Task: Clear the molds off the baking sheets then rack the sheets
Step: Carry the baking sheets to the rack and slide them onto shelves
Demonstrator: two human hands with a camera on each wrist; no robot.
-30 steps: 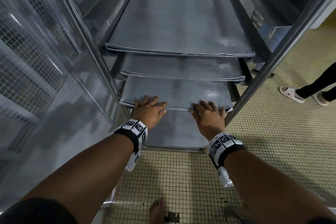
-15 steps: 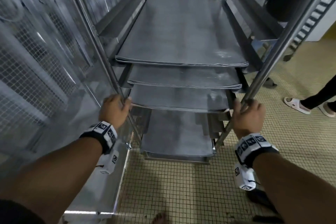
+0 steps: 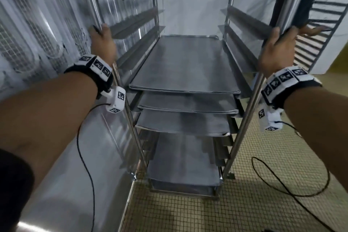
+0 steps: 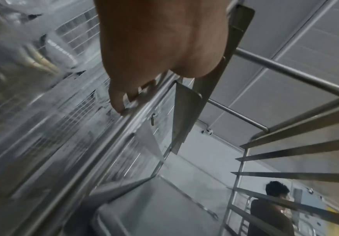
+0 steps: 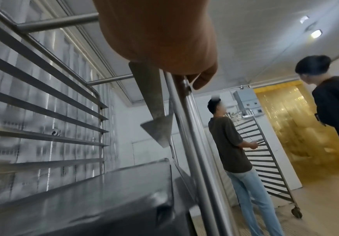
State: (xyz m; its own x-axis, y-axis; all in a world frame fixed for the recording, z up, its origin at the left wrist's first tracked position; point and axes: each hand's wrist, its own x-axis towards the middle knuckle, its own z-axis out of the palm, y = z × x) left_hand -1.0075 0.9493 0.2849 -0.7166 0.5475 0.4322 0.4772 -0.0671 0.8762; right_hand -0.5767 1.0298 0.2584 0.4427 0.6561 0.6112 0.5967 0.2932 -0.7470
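Baking sheets [image 3: 184,66]: four, bare, slid onto the runners of the rack [image 3: 243,128] at 12 o'clock, one above another, lowest [image 3: 184,167] just over the floor. No molds seen on any. Upper runners without sheets.

Nearest: both forearms reaching forward, marker wristbands on, black cables [image 3: 282,188] trailing over the tiled floor [image 3: 244,213] at 5 o'clock.

Left grip [image 3: 103,43] at 10 o'clock, wrapped round the rack's front left post [image 3: 130,118], above the top sheet; left wrist view confirms left grip [image 4: 158,39] with fingers [image 4: 116,99] curled onto the post.

Right grip [image 3: 276,51] at 2 o'clock, holding the front right post, thumb on the inner side, fingers round the outer; same in right wrist view, right grip [image 5: 158,32] closed on the tube.

Steel wall panel [image 3: 56,156] touching or just beside the rack at 9 o'clock; cannot tell which.

Further off at 2 o'clock: second rack [image 3: 316,34], tilted in frame. Beyond, in right wrist view, two people [image 5: 233,143] [image 5: 336,103] standing, one at that rack, near a yellow strip curtain [image 5: 285,127].
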